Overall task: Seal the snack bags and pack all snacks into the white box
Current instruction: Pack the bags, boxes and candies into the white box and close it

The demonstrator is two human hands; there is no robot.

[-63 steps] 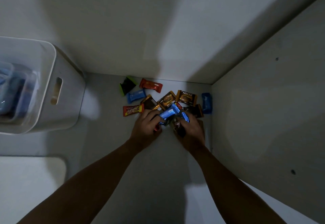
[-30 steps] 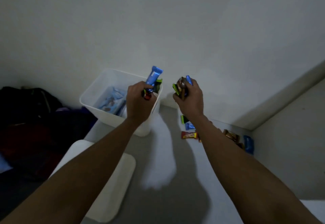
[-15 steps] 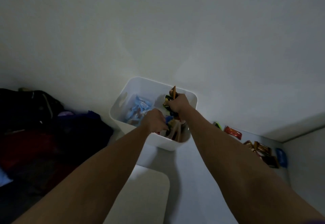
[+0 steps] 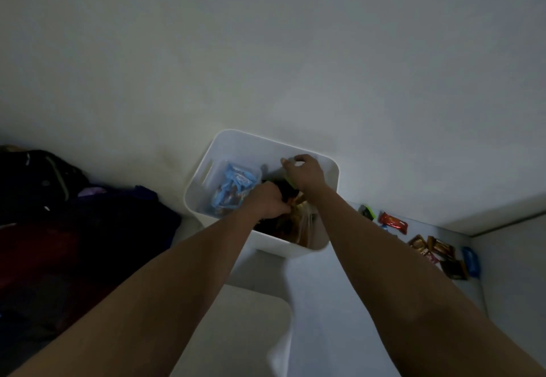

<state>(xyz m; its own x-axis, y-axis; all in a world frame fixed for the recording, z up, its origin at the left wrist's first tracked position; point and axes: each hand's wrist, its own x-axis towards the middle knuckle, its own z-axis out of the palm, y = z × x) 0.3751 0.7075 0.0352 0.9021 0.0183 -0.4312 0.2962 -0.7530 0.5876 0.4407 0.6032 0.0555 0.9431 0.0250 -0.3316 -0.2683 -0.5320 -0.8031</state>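
The white box (image 4: pixel 245 137) stands on the floor against the wall. A clear bag of blue-wrapped snacks (image 4: pixel 233 187) lies in its left half and dark and orange wrapped snacks (image 4: pixel 288 227) fill its right half. My left hand (image 4: pixel 267 202) is down inside the box among those snacks with its fingers curled under; what they hold is hidden. My right hand (image 4: pixel 304 172) hovers over the far right of the box with relaxed fingers, a green-edged wrapper (image 4: pixel 291 184) just below it. More loose snacks (image 4: pixel 437 251) lie on the floor to the right.
A red bar (image 4: pixel 393 223), a green-black packet (image 4: pixel 367 212) and a blue packet (image 4: pixel 471 261) lie near the right corner by a wall panel (image 4: pixel 514 258). A white lid (image 4: pixel 245 317) lies in front of the box. Dark bags and clothes (image 4: pixel 74 199) are piled at left.
Both hands picked up handfuls of snacks from the floor and carried them left into the white box. The right hand's fingers have loosened and its snacks no longer stick up.
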